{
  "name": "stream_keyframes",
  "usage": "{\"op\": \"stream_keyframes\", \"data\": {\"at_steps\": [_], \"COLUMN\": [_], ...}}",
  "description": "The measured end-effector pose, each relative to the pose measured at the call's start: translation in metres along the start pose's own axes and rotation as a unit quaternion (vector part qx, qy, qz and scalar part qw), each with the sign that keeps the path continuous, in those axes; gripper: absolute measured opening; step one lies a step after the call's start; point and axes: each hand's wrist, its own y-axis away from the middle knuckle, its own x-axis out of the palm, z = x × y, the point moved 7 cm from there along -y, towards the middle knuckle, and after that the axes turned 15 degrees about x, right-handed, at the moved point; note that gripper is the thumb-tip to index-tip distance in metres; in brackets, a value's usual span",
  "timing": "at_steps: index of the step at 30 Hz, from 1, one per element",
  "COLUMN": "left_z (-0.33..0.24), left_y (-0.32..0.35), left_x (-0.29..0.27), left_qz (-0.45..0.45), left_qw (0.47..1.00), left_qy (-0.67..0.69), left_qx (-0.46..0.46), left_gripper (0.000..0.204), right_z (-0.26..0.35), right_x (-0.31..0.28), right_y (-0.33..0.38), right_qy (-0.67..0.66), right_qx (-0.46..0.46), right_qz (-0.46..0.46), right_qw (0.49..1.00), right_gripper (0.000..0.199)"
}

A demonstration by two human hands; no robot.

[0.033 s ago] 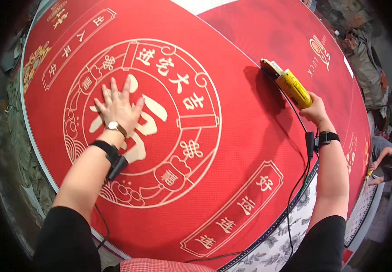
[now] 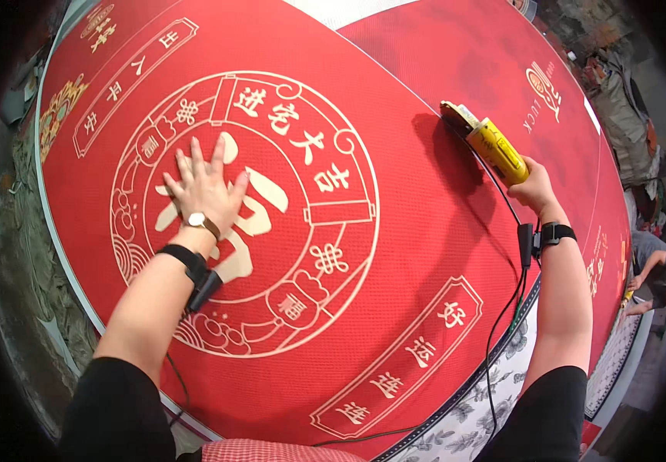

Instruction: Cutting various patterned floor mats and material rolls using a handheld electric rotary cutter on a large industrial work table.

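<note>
My left hand (image 2: 206, 189) lies flat with fingers spread on a large red mat (image 2: 417, 254), over the cream character inside its round printed border. In my right hand (image 2: 533, 185) is a yellow handheld electric cutter (image 2: 500, 150), gripped by its barrel-shaped body. The cutter's dark head rests at the long edge between this mat and another red printed sheet (image 2: 433, 46) to the right. Its blade is hidden in shadow. A black cable (image 2: 490, 369) runs down beside my right forearm.
White fabric with grey leaf print (image 2: 456, 423) shows at the lower right, along a dark border. A person in grey (image 2: 652, 266) bends at the far right beside the sheets. Bundled bags (image 2: 629, 146) lie beyond the right edge, and crumpled greenish sheeting (image 2: 33, 223) along the left.
The red mat's print and my left hand on it have shifted slightly right and down. The cutter in my right hand has stayed almost in place.
</note>
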Motion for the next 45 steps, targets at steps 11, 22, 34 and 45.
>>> {"op": "stream_keyframes", "data": {"at_steps": [11, 22, 34, 45], "left_z": [0.007, 0.014, 0.095, 0.315], "left_y": [-0.003, -0.008, -0.062, -0.292], "left_x": [-0.003, 0.0, -0.013, 0.025], "left_qz": [0.032, 0.02, 0.019, -0.061], "left_qw": [0.999, 0.987, 0.881, 0.993], "left_qy": [0.035, 0.133, 0.408, 0.006], "left_qx": [0.02, 0.082, 0.239, 0.099], "left_gripper": [0.073, 0.077, 0.088, 0.069], "right_z": [0.118, 0.226, 0.304, 0.41], "right_x": [0.029, 0.064, 0.086, 0.115], "right_y": [-0.023, -0.078, -0.117, -0.15], "right_qy": [-0.019, -0.028, -0.044, -0.058], "right_qx": [0.012, 0.005, 0.007, 0.03], "right_qz": [0.021, 0.019, -0.009, 0.042], "right_qw": [1.0, 0.999, 0.999, 0.997], "right_gripper": [0.054, 0.052, 0.057, 0.056]}}
